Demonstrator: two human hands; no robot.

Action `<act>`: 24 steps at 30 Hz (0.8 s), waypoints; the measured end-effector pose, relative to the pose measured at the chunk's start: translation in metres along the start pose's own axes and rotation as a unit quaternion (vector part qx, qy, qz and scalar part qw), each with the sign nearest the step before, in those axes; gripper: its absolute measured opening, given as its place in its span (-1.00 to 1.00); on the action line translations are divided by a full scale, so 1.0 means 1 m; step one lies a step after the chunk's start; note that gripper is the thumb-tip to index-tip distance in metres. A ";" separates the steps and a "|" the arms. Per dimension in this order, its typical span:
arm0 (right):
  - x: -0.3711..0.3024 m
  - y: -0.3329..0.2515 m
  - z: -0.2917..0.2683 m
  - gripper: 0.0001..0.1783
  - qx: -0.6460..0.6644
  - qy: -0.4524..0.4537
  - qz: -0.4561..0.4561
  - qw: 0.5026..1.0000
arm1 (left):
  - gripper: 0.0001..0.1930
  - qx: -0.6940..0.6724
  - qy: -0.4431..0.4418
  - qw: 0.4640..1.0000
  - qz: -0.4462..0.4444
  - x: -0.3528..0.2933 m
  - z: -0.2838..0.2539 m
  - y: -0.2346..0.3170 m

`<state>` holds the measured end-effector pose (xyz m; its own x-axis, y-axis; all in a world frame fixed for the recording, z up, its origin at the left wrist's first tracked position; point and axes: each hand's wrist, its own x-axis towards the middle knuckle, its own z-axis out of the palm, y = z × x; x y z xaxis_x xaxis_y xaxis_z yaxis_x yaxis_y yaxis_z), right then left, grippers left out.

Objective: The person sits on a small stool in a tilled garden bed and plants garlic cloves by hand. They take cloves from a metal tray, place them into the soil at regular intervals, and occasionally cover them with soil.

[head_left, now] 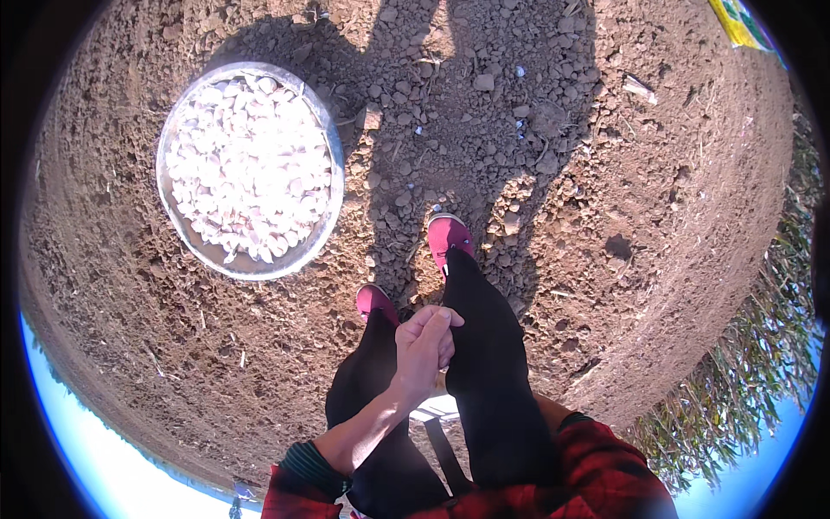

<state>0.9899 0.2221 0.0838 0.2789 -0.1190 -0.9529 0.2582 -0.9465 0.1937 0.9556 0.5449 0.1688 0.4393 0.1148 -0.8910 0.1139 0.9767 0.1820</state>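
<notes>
My left hand [422,350] is closed between my knees, its fingers curled and the thumb on top. Whatever it holds, if anything, is hidden inside the fingers. My right forearm [553,412] passes behind my right leg, which hides nearly all of that hand; just a sliver of skin shows below the left hand. Under my hands lies a bright white object [439,407] with a dark strap [446,454] running from it, partly covered by my legs. Ahead and to the left, a round grey basin [322,233] is filled with whitish pieces that look like garlic cloves [246,164], washed out by sunlight.
Loose brown soil [622,285] with clods surrounds my pink shoes [448,235]. Dark shadows fall ahead of me. A yellow-edged bag or sheet [742,28] appears at the far right. Leafy plants [726,398] line the right edge.
</notes>
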 end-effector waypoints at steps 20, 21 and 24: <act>-0.157 0.059 -0.190 -0.22 -0.009 -0.144 -0.004 0.989 | -0.75 -0.034 0.066 0.996 0.051 -0.040 0.167 0.205; -0.160 0.048 -0.196 -0.24 -0.003 -0.127 -0.019 0.992 | -0.75 -0.029 0.093 0.995 0.020 -0.024 0.169 0.210; -0.160 0.020 -0.220 -0.26 -0.018 -0.120 -0.042 0.992 | -0.76 -0.108 0.108 0.986 -0.062 0.014 0.171 0.227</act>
<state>1.1533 0.2885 0.2916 0.0288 -0.1119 -0.9933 0.3059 -0.9451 0.1154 1.1396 0.7374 0.2689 0.2310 0.0055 -0.9729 -0.0482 0.9988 -0.0058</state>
